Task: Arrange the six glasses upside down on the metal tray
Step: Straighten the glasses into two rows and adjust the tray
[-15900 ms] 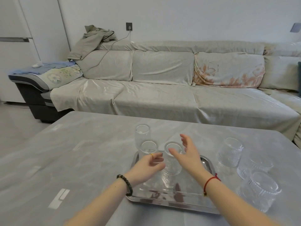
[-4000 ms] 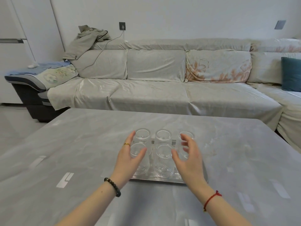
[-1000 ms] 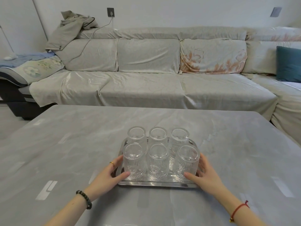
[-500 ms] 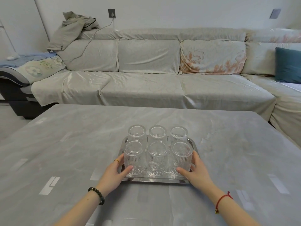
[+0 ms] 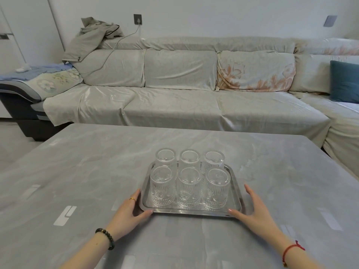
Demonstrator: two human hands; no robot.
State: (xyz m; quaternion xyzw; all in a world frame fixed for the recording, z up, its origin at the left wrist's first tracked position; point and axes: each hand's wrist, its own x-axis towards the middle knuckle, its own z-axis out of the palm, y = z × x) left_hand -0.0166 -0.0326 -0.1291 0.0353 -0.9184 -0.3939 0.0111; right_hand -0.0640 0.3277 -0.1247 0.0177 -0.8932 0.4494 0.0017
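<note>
A rectangular metal tray (image 5: 191,212) lies on the grey table in front of me. On it stand clear ribbed glasses, all upside down, in two rows of three. The near row (image 5: 189,188) is close to me and the far row (image 5: 189,158) stands just behind it. My left hand (image 5: 129,212) rests at the tray's near left corner, thumb against the rim and fingers along the left side. At the near right corner my right hand (image 5: 254,210) mirrors it. Both hands are spread and hold no glass.
The grey marbled table (image 5: 77,171) stretches wide on both sides of the tray. Behind it runs a long covered sofa (image 5: 174,105), with a jacket (image 5: 91,35) on its left back and a teal cushion (image 5: 344,81) at the far right.
Both hands have slid outward, off the near glasses, to the tray's near corners. The glasses keep their two rows on the tray.
</note>
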